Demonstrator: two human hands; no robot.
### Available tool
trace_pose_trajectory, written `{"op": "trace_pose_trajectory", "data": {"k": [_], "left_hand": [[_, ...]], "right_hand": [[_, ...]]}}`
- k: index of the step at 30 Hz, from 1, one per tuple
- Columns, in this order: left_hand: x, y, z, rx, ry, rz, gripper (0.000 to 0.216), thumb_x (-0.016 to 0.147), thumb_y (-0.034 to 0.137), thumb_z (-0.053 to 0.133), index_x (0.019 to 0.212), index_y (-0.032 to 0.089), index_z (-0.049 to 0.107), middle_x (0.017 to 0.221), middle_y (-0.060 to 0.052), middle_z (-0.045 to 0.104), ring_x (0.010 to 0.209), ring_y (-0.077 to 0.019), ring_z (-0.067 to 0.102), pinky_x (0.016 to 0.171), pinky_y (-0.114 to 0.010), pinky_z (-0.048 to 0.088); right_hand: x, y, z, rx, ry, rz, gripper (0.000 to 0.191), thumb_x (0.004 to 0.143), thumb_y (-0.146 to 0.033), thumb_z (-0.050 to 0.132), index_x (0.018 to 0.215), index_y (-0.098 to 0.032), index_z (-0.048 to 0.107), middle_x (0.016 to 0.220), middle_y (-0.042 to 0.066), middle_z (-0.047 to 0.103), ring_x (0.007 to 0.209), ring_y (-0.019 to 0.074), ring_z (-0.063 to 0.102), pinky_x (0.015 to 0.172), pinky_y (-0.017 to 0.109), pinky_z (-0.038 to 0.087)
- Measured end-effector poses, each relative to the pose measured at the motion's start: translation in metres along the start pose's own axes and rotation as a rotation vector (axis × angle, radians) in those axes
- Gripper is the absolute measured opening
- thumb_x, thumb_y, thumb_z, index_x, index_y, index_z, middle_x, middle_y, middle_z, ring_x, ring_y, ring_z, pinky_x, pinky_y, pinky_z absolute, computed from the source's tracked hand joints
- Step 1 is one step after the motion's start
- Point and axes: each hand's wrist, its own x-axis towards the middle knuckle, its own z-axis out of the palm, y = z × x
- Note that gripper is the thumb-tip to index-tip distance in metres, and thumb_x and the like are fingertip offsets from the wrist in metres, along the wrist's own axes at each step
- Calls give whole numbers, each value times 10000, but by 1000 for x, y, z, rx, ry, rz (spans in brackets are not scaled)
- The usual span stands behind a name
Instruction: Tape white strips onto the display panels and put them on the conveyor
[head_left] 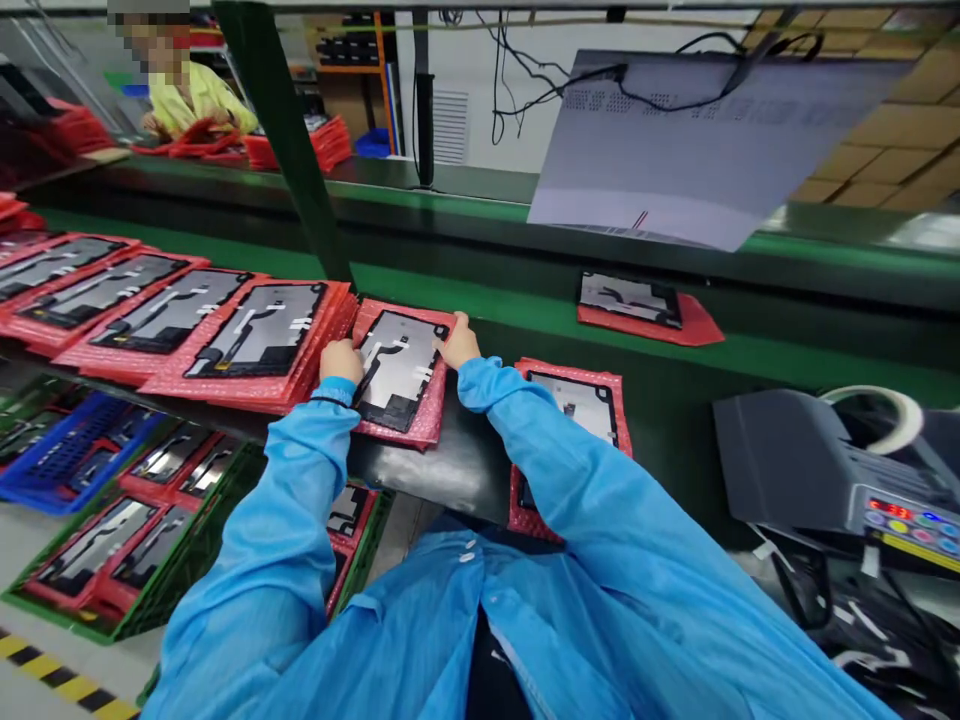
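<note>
Between my hands lies a silver-backed display panel (403, 372) with a black frame, a dark ribbon cable and white tape tabs. It rests on a pink-red bubble-wrap bag (427, 418) at the bench's front edge. My left hand (342, 361) grips the left side of this bag and panel, its fingertips partly hidden. At the upper right corner, my right hand (459, 343) holds the opposite side, thumb over the panel's edge. Under my right forearm is a second panel (581, 400) on a red bag, partly covered by the sleeve.
Stacks of bagged panels (255, 335) line the bench to the left. Another panel (630, 298) lies farther back. A grey tape dispenser (810, 460) stands at right, below a hanging monitor (705, 150). Green crates (127, 625) sit below; a person in yellow (196, 100) works across.
</note>
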Motion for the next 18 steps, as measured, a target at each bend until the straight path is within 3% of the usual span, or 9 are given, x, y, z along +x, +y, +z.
{"op": "trace_pose_trajectory", "data": {"k": [3,6,14,16,18], "left_hand": [[-10,2,12,60,77,-11,577,808,179,436,1374,63,440,1150,-280,612,1079,-401,571,861,-500,443],[-14,7,14,107,75,10,629,845,211,386,1451,66,308,1151,-289,601,1071,-409,565,839,-491,447],[-12,21,5,209,-9,-31,587,858,138,312,1432,16,296,1190,-345,538,1100,-446,529,823,-502,426],[-20,26,2,239,41,-28,538,863,162,328,1379,18,375,1217,-346,502,1126,-447,498,834,-500,413],[-39,33,3,283,113,72,450,876,248,372,1254,45,504,1248,-319,475,1165,-441,450,867,-503,394]], "right_hand": [[7,12,-7,150,-144,125,524,768,-23,609,1202,-185,365,806,21,652,600,144,664,698,336,588],[11,20,-8,320,-178,285,495,756,29,589,1120,-201,344,656,-60,588,438,92,578,521,244,566],[8,28,-1,279,-202,255,422,750,11,630,974,-230,366,614,-75,557,447,116,606,452,255,564],[2,27,-5,273,-270,263,326,789,-64,645,931,-216,394,594,-56,563,436,130,605,434,274,565],[-12,25,-8,301,-389,267,291,783,-106,684,855,-201,419,557,-38,561,436,146,611,423,277,564]]}}
